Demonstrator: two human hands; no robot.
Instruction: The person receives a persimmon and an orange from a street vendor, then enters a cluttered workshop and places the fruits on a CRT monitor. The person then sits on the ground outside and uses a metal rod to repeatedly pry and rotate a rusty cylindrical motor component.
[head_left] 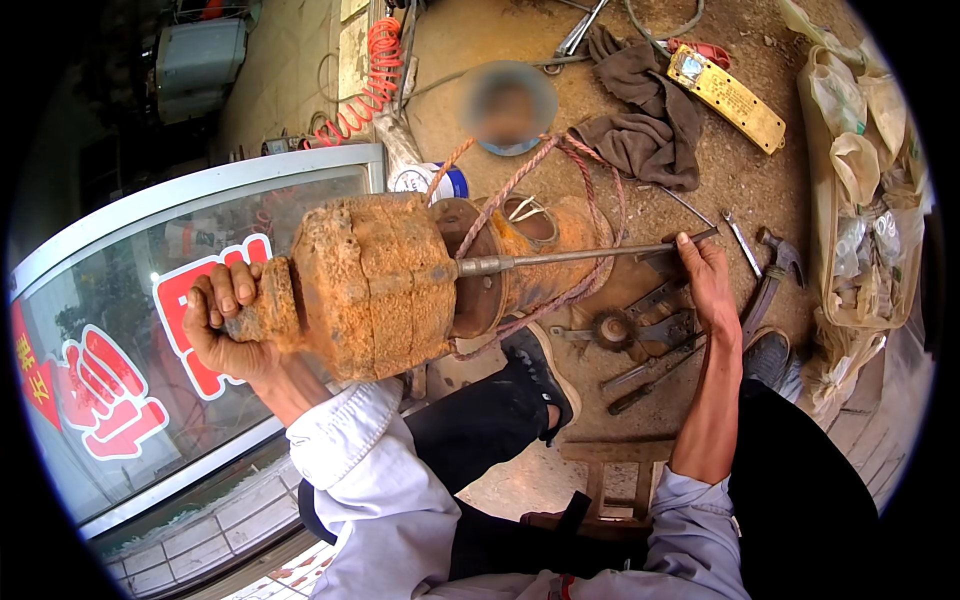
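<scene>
Head view: left hand (pixel 225 315) wraps left end of rusty orange cast-metal machine (pixel 375 285), mid-frame; right hand (pixel 706 275) grips right end of long grey steel bar (pixel 570 258). Pink braided rope (pixel 516 181) crosses machine. Crumpled brown cloth (pixel 655 120), claw hammer (pixel 764 300) beyond. Blue-rimmed round basin (pixel 515 152): inside blurred.

1. Casing (pixel 370 290) I hold: metal, rust-rough, matt.
2. Rod (pixel 560 257) I hold: smoother metal, faint sheen.
3. Rope (pixel 510 187): coarse, twisted fibre.
4. Rag (pixel 655 120): matt cloth.
5. Pane (pixel 90 290): glossy glass.
6. My sleeve (pixel 360 440): matt cloth.
</scene>
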